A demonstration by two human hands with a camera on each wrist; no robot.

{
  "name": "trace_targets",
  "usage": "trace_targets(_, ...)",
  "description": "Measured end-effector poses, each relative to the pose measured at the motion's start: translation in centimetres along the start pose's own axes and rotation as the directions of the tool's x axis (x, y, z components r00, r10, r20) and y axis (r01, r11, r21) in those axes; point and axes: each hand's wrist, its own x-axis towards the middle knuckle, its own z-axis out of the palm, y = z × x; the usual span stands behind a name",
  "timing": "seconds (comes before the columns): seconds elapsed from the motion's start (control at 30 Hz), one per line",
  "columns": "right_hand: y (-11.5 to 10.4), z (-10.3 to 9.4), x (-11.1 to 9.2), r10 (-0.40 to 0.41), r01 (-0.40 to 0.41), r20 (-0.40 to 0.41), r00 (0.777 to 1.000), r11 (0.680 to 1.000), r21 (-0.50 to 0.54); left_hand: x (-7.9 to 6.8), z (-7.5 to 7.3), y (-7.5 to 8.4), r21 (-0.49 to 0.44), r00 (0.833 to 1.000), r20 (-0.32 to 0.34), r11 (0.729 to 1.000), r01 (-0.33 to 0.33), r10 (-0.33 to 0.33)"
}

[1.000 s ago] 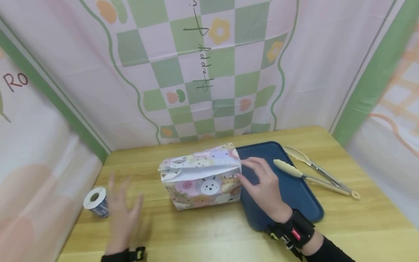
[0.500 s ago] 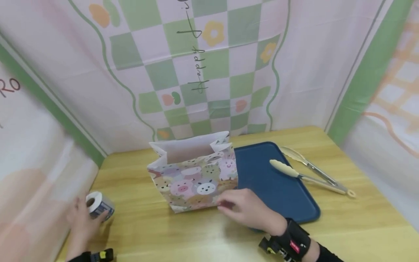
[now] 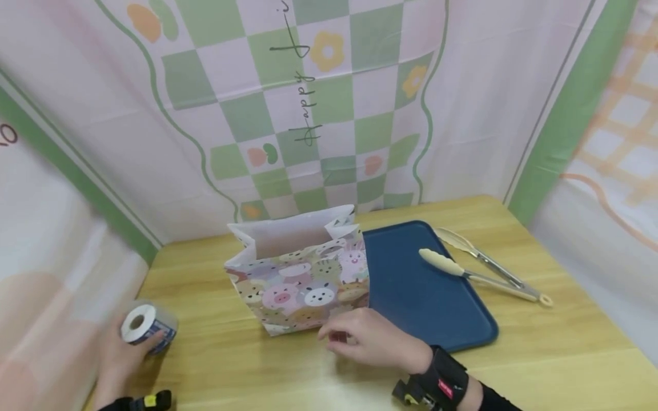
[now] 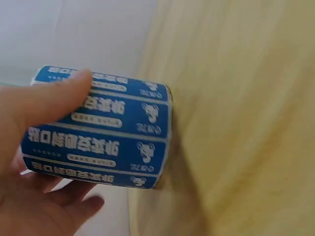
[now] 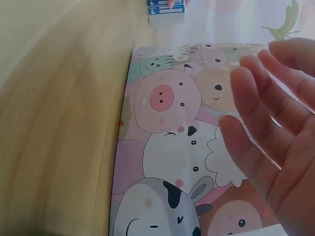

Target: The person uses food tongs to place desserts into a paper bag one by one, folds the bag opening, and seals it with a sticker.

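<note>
A roll of blue-and-white stickers (image 3: 149, 328) is at the table's left edge. My left hand (image 3: 119, 355) grips it; in the left wrist view the thumb lies across the blue labels (image 4: 98, 132) and the other fingers are behind. A paper bag (image 3: 303, 285) printed with animal faces stands upright in the middle of the table, its mouth unfolded. Its inside bottom is hidden. My right hand (image 3: 367, 341) is just in front of the bag's lower right corner, holding nothing. Loosely bent fingers (image 5: 251, 132) show before the bag's printed side (image 5: 167, 142) in the right wrist view.
Behind and right of the bag lies a dark blue tray (image 3: 411, 285). A pair of tongs (image 3: 478, 271) with cream tips lies across the tray's right edge. Patterned cloth (image 3: 288, 114) hangs behind the table and at both sides.
The bag's folded top has come up and its mouth now gapes. My right hand has dropped from its upper right edge to its front. My left hand has taken hold of the sticker roll.
</note>
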Motion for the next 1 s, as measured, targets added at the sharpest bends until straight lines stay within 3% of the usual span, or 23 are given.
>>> trace_targets(0.07,0.0,0.1,0.1,0.007,-0.007,-0.005,1.000,1.000,0.015,-0.4,0.2,0.3,-0.003,0.999,-0.016,0.999,0.035,-0.035)
trace_targets(0.2,-0.1,0.3,0.3,-0.027,0.028,-0.058,0.998,0.999,0.019,-1.8,0.2,1.6,-0.057,0.989,0.031,0.988,0.146,-0.144)
trace_targets(0.3,-0.4,0.4,0.7,-0.092,0.094,-0.151,0.984,0.996,0.010,-3.0,0.1,3.9,-0.136,0.971,0.106,0.964,0.229,-0.216)
trace_targets(0.37,-0.8,0.5,1.2,-0.136,0.142,-0.223,0.965,0.990,0.015,-3.7,0.1,6.0,-0.180,0.965,0.137,0.953,0.245,-0.222)
trace_targets(0.5,-2.0,0.9,2.5,-0.216,0.241,-0.363,0.906,0.970,0.024,-5.4,0.1,10.6,-0.208,0.979,0.147,0.963,0.170,-0.141)
trace_targets(0.6,-3.0,1.2,3.5,-0.268,0.306,-0.457,0.848,0.952,0.010,-7.0,0.3,13.6,-0.182,0.984,0.153,0.977,0.113,-0.086)
trace_targets(0.67,-3.7,1.5,4.1,-0.274,0.329,-0.494,0.825,0.944,0.027,-8.0,0.3,15.2,-0.163,0.983,0.176,0.984,0.075,-0.046)
trace_targets(0.73,-4.2,1.7,4.5,-0.272,0.343,-0.511,0.816,0.938,0.047,-9.0,0.5,16.3,-0.146,0.980,0.199,0.989,0.025,0.005)
trace_targets(0.83,-4.8,2.1,5.0,-0.250,0.340,-0.511,0.822,0.936,0.089,-10.3,0.9,17.7,-0.159,0.969,0.232,0.986,-0.049,0.085)
trace_targets(1.0,-5.5,2.7,5.0,-0.215,0.307,-0.519,0.827,0.947,0.097,-11.6,2.7,19.5,-0.264,0.950,0.273,0.961,-0.076,0.150)
